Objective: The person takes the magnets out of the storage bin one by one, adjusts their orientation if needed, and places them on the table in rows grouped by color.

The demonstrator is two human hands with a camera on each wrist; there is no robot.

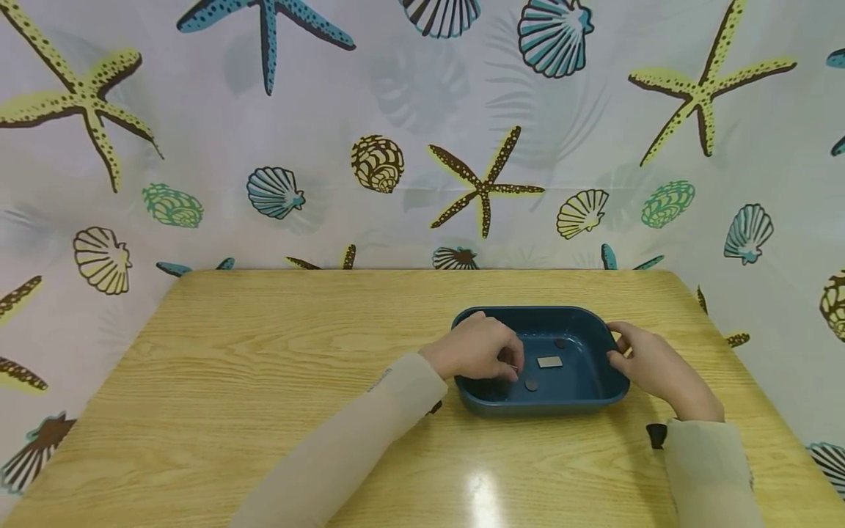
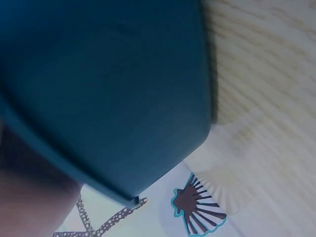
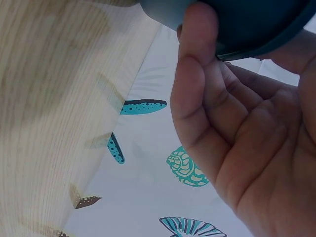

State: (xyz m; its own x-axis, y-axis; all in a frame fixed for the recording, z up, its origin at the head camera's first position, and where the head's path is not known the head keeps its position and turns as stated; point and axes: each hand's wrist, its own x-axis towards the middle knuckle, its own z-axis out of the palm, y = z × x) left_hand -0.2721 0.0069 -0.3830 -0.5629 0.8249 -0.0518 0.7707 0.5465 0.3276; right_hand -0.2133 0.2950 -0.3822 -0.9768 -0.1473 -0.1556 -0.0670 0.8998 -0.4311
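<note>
Inside the left part of a blue basin (image 1: 541,408), the thumb and curled fingers of the left hand (image 1: 480,346) come together on what looks like a pale sliver (image 1: 513,367), too small to identify. The right hand (image 1: 653,370) grips the basin's right rim, its fingers bent against the wall with the thumb set apart from them.

On the basin floor, just beside the left fingertips, lies a near disc (image 1: 531,385). A pale, flat block (image 1: 549,361) lies to its right, and a darker far disc (image 1: 560,343) sits beyond the block.

The work with these small pieces seems under way rather than finished: one appears to be at the fingertips, and three lie loose in the basin. Whether pieces are going in or coming out I cannot tell, nor how many remain, since the left hand hides part of the floor.

The basin stands upright on the right half of a wood-grain table (image 1: 264,367). Both forearms wear pale sleeves (image 1: 370,425). Behind the table hangs a white cloth (image 1: 317,139) printed with starfish (image 1: 484,188) and shells (image 1: 554,37).
</note>
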